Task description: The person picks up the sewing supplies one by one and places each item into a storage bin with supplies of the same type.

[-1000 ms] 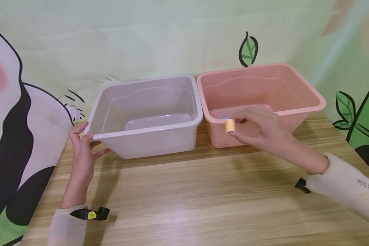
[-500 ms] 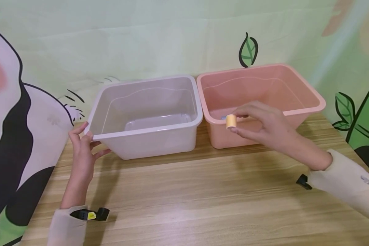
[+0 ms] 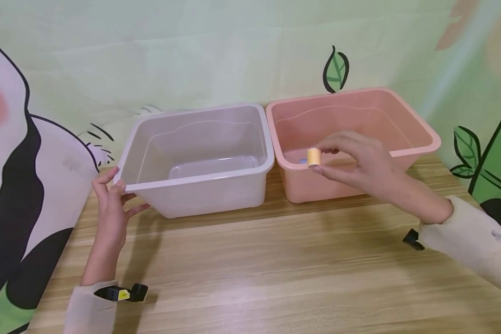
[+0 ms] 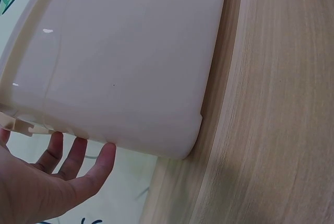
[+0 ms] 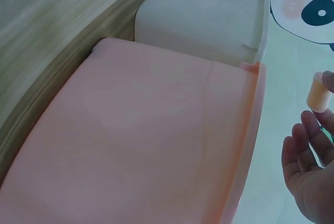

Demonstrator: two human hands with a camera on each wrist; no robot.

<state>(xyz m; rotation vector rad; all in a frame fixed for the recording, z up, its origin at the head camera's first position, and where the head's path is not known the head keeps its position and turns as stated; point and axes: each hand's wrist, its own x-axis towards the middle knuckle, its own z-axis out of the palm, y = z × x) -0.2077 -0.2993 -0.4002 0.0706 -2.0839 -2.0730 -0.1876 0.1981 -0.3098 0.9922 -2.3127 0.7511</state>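
In the head view, my right hand (image 3: 365,160) pinches a small yellow-orange cylinder with white ends (image 3: 314,157) between thumb and fingertips. It hovers over the front rim of the pink plastic bin (image 3: 294,185). The right wrist view has the same cylinder (image 5: 318,96) out beyond the bin's rim, other fingers loosely curved below it. My left hand (image 3: 110,204) grips the front left corner of the off-white bin (image 3: 208,195). Thumb and index finger are at its rim, and more fingertips (image 4: 108,151) touch the side wall under it in the left wrist view.
Both bins stand side by side on a wood-grain table (image 3: 250,269), near rims almost meeting. Inside the pink bin, a small blue object (image 3: 303,161) shows partly behind the cylinder. A cloth backdrop (image 3: 217,51) with panda and leaf drawings hangs behind and around the table.
My right hand has risen a little, bringing the cylinder up from in front of the pink bin's wall to above its front rim. The left hand and both bins have stayed put.
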